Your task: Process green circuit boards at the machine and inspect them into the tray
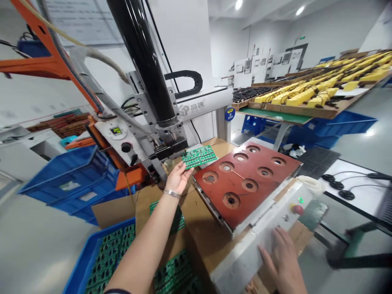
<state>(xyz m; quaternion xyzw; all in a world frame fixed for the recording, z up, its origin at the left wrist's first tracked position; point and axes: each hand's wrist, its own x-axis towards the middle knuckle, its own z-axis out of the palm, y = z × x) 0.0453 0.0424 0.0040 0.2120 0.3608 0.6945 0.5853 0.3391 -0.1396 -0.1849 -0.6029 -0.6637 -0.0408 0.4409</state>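
My left hand (179, 178) holds a green circuit board panel (199, 157) by its near edge, just below the head of a benchtop automatic machine (170, 149). A metal link bracelet (172, 193) circles that wrist. My right hand (281, 261) rests on a white control box (260, 232), which has a red button and a green light. It holds nothing. Beyond it lies a red-brown fixture plate (245, 183) with several round holes. More green boards sit in a blue crate (80, 269) below my left arm and on cardboard (167, 214).
Blue plastic crates (70, 179) stand to the left of the machine, under its orange frame (39, 53). Wooden trays of yellow wired packs (318, 96) stretch along the upper right. Black round pucks with cables (337, 185) lie on a white table (352, 175) to the right.
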